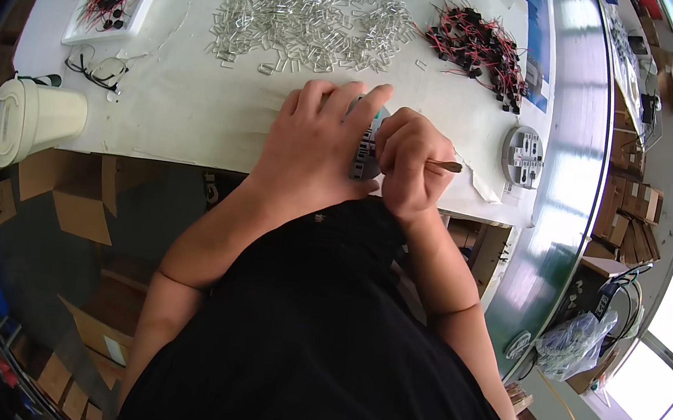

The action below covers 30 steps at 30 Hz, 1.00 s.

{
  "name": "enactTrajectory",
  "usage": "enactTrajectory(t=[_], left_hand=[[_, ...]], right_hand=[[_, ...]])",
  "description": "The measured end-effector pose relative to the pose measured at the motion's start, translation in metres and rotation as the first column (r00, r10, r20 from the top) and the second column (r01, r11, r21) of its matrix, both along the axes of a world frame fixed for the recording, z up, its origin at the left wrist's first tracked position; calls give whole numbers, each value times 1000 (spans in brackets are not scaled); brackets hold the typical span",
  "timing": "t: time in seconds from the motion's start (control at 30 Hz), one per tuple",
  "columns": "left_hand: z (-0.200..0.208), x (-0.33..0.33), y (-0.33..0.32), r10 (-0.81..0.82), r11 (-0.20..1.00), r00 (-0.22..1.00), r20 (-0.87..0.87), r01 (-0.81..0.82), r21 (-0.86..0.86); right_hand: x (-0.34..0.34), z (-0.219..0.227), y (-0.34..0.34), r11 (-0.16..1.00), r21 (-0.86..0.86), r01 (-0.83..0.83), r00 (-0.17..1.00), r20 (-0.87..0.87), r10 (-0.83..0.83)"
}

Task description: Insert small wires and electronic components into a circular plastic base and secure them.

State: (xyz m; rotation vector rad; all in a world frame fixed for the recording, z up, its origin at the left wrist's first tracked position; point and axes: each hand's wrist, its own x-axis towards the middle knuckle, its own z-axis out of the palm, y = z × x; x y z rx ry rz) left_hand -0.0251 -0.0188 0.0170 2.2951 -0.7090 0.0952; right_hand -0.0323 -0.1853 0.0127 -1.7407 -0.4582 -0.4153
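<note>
My left hand (pixel 309 145) lies over a round grey fixture (pixel 362 163) near the table's front edge, its fingers across the far side and its thumb at the near side. Dark slots and small parts show on the fixture between my hands. My right hand (pixel 414 157) is closed in a fist at the fixture's right side. Out of that fist, toward the right, sticks the brown end of a slim tool (pixel 448 166); its working tip is hidden by my fingers.
Clear bent U-shaped pieces (pixel 308 20) are heaped beyond my hands. Black parts with red wires (pixel 479 48) lie at the far right, more in a white tray (pixel 140 1). A second round fixture (pixel 523 156) sits right; glasses (pixel 99 71) and a cream cup (pixel 32 117) are left.
</note>
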Motion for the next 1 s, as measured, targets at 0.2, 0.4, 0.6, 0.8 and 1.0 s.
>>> enactTrajectory(t=[0.2,0.4,0.6,0.8,1.0], left_hand=[[3,12,0,-55,963,991,125,86,-255],[-31,1,9,11,945,988,153,39,-324],[-12,7,22,-4,948,987,-162,-48,-315],[-22,11,26,20,977,999,-48,-30,-209],[-27,11,24,26,963,999,-20,-31,-269]], right_hand=[[-26,78,-57,815,576,-62,988,-82,133],[-16,55,-68,932,-363,11,919,-363,-152],[-7,45,-46,657,-748,-98,946,-276,-173],[-3,49,-25,504,-853,-133,950,-255,-181],[0,46,-18,511,-848,-142,934,-286,-214]])
